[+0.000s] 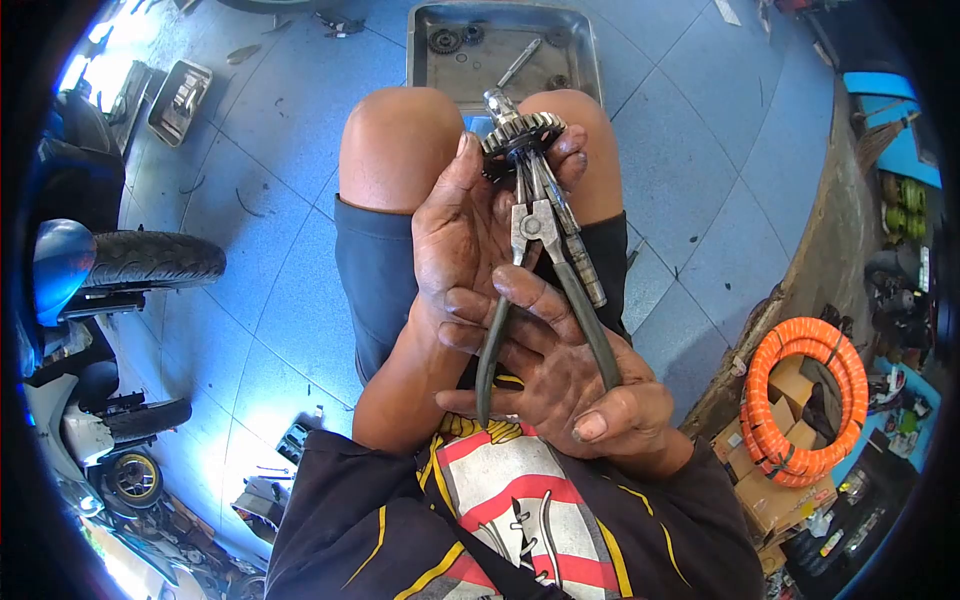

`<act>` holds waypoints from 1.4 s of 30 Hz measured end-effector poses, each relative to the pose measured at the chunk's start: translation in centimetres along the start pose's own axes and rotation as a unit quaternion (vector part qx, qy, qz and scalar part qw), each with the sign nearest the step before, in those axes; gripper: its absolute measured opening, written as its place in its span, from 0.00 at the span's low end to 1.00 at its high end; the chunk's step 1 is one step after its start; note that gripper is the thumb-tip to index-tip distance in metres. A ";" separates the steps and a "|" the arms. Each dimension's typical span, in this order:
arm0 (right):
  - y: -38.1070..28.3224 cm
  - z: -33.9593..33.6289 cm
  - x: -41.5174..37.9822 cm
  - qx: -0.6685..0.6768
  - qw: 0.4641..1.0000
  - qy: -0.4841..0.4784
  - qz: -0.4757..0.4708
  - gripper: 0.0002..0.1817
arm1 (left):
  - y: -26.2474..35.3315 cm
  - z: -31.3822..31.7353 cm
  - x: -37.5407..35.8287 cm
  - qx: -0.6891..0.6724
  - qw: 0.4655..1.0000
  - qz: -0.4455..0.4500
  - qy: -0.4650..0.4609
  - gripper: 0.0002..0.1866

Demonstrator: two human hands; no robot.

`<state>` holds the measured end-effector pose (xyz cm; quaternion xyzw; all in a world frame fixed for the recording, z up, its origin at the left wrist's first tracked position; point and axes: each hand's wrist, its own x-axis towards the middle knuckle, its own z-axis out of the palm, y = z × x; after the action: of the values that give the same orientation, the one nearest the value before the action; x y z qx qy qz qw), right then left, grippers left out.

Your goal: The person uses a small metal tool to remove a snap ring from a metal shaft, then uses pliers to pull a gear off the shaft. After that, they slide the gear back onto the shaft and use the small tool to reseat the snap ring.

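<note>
Dark shorts (380, 270), dark yellow-piped top (350, 520) with red-white print, greasy hands.

The floor (290, 110) is laid with pale blue speckled tiles, crossed by thin dark joints; a grey metal tray (590, 45) rests flat on it just beyond the person's knees, holding gears (445, 40) near its left corner and a slim tool (520, 62) lying slantwise at its middle; a second, smaller tray (180, 100) sits tilted to the view at the far left, well apart from the first; small dark scraps (245, 205) lie scattered on the tiles between them; a motorcycle tyre (150, 260) stands on the floor at the left edge; a smaller wheel (135, 478) sits lower left.
</note>
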<state>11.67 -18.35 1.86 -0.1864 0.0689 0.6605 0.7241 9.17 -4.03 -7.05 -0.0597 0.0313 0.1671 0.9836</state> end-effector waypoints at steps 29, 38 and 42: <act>-0.4 -0.3 0.1 0.027 0.999 -0.024 0.010 0.61 | 0.1 -0.3 0.0 0.000 1.000 -0.001 -0.008 0.35; -0.6 0.0 -0.2 0.072 0.996 -0.029 0.031 0.62 | -0.1 -0.1 0.0 -0.027 0.999 -0.010 -0.028 0.34; 0.0 0.0 -0.1 0.083 0.996 -0.032 0.016 0.63 | -0.1 -0.3 0.1 -0.017 0.999 -0.012 -0.042 0.34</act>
<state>11.63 -18.44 1.84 -0.1036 0.1036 0.6698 0.7279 9.23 -4.13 -7.37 -0.0692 -0.0138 0.1586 0.9848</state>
